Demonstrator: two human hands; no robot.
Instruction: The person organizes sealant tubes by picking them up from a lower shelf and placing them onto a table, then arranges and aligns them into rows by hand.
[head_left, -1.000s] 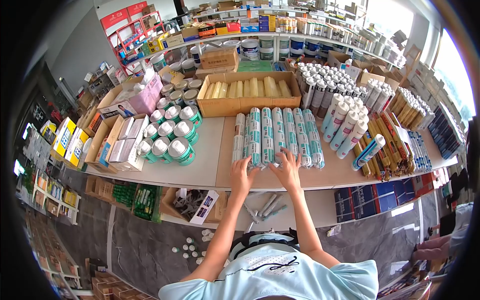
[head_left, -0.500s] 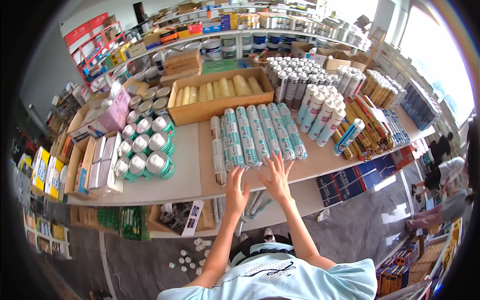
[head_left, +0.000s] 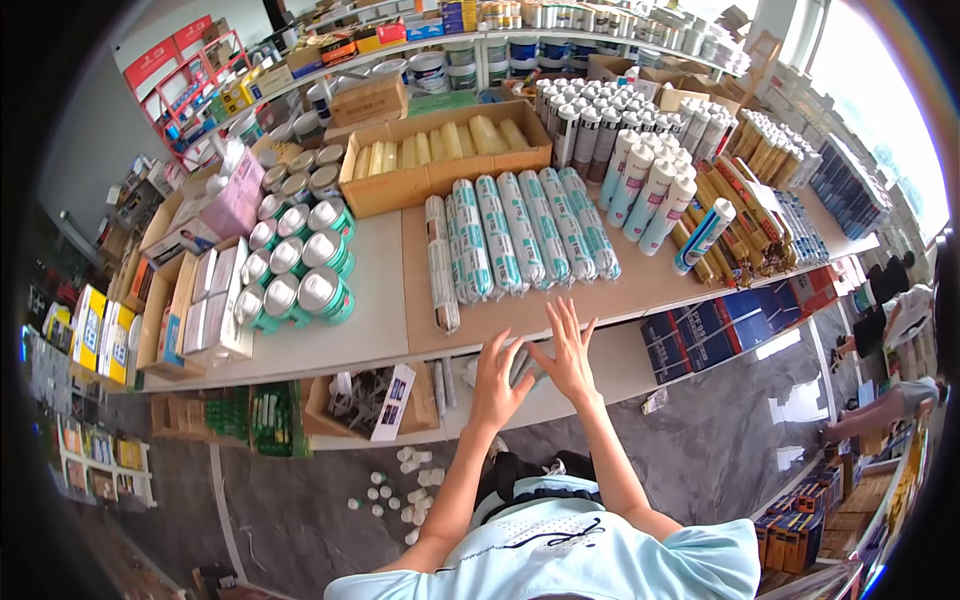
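My left hand (head_left: 498,382) hovers at the table's front edge, fingers apart and holding nothing. Beside it, my right hand (head_left: 568,358) is also empty, its fingers spread toward the row of sealant sausage packs. These teal-and-white foil packs (head_left: 518,232) lie side by side on the brown board, just beyond my fingertips and not touched. At the row's left end, a whiter, beige-marked pack (head_left: 440,262) sticks out nearer the front edge.
An open carton of yellowish rolls (head_left: 440,180) stands behind the packs. Green-and-white cans (head_left: 320,290) are grouped on the left. Upright cartridges (head_left: 655,205) stand to the right, near gold packs (head_left: 735,215). Boxes (head_left: 700,340) sit below the tabletop (head_left: 375,340).
Both hands have drawn back from the near ends of the sausage packs toward my body. The view has shifted slightly. The packs' row looks largely unchanged.
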